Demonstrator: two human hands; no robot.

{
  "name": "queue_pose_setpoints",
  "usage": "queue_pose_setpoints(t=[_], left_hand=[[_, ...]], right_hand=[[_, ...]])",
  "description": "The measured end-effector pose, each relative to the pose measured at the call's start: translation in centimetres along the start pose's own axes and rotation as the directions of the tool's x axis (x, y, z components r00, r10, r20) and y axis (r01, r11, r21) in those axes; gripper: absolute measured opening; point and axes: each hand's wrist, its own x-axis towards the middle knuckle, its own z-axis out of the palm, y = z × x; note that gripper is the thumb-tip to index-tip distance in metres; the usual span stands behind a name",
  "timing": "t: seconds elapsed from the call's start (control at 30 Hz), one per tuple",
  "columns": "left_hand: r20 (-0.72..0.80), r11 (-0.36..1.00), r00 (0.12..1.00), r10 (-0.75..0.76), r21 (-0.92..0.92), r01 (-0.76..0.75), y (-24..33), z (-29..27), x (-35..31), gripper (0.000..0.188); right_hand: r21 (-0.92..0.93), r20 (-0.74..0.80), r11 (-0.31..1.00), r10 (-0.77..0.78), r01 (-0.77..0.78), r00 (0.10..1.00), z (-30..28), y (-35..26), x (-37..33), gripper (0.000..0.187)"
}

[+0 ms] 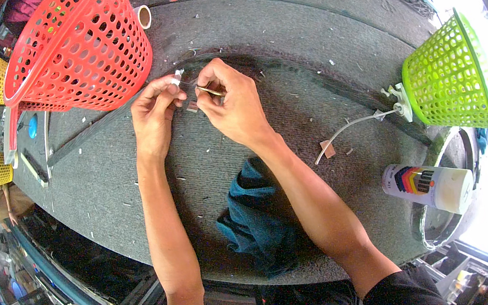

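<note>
Over the grey ribbed work surface, my left hand [155, 117] pinches a small white piece [176, 78] between thumb and fingertips. My right hand [232, 102] is closed on a thin, stick-like tool [210, 91], its tip pointing at the left hand. A fine thread or wire seems to run between the two hands, too faint to make out fully. Just below the fingertips lies a small brownish scrap [192, 106]. A dark teal cloth [253, 206] is crumpled between my forearms.
A red perforated basket [104, 54] stands at the far left beside a tape roll [144, 17]. To the right are a green basket [448, 75], a white fitting with a clear tube [344, 128], and a white spray can [425, 186] lying down. Another person's arm [9, 202] shows at the left edge.
</note>
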Motion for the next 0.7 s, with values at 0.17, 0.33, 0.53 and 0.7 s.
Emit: queue_pose_setpoints(t=[0.17, 0.33, 0.53, 0.7], left_hand=[[0.021, 0.994, 0.999, -0.042, -0.1, 0.044, 0.25, -0.12, -0.12, 0.022], [0.059, 0.987, 0.996, -0.067, -0.144, 0.075, 0.4, -0.37, -0.07, 0.022], [0.091, 0.98, 0.995, -0.037, -0.191, 0.054, 0.31, -0.35, -0.26, 0.016], [0.07, 0.975, 0.998, 0.004, -0.222, 0.012, 0.3, -0.02, -0.36, 0.01]], right_hand=[[-0.033, -0.009, 0.999, -0.011, 0.011, 1.0, 0.07, 0.0, 0.01, 0.018], [-0.027, -0.002, 0.999, -0.035, 0.035, 0.999, 0.02, -0.27, 0.08, 0.024], [0.091, 0.025, 0.996, 0.007, -0.009, 1.0, 0.34, 0.16, -0.04, 0.025], [0.249, 0.13, 0.949, 0.167, -0.195, 0.977, 0.43, 0.17, 0.06, 0.021]])
